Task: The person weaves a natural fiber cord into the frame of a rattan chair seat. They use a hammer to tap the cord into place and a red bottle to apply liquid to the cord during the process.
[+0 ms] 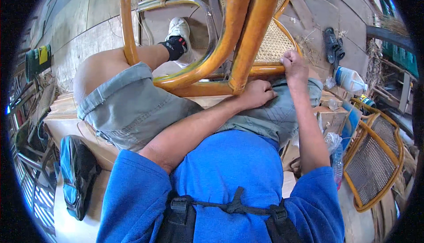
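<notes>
A glossy orange-brown rattan chair frame (244, 44) leans across my lap, its thick bent poles running up and away from me. Woven cane webbing (273, 42) fills a panel on its right part. My left hand (258, 94) reaches across to the right, fingers curled, lying on my right thigh just below the frame's lower pole; what it holds, if anything, is hidden. At the lower right corner of the webbing, my right hand (296, 70) is closed in a pinch against the frame's edge. Anything between those fingertips is too small to make out.
On the right lie a cane-webbed rattan panel (373, 159), a white plastic container (350, 79), a clear bottle (337, 161) and dark sandals (333, 46). A blue-and-black bag (77, 174) rests at my left. Dark chair frames stand at the far left.
</notes>
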A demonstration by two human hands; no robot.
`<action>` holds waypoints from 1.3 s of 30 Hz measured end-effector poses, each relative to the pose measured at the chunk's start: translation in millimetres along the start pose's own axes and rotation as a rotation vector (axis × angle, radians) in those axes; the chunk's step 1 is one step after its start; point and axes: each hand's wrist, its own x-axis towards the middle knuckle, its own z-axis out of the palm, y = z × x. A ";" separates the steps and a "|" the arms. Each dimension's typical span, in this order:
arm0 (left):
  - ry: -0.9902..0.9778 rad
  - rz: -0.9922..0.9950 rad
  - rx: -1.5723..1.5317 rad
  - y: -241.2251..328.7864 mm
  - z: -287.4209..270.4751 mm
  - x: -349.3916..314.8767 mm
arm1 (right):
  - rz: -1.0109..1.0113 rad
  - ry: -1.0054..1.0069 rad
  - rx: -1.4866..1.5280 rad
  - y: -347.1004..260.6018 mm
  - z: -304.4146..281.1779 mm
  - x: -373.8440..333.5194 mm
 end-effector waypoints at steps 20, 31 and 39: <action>0.006 -0.014 -0.055 -11.6 7.4 7.2 | -0.261 -0.309 -0.091 11.6 -14.2 17.9; -0.005 -0.018 -0.064 -11.1 7.8 7.6 | -0.265 -0.087 -0.067 16.4 -3.7 -0.4; -0.021 -0.003 -0.056 -14.1 4.9 6.8 | -0.349 -0.327 -0.148 10.4 -14.1 18.4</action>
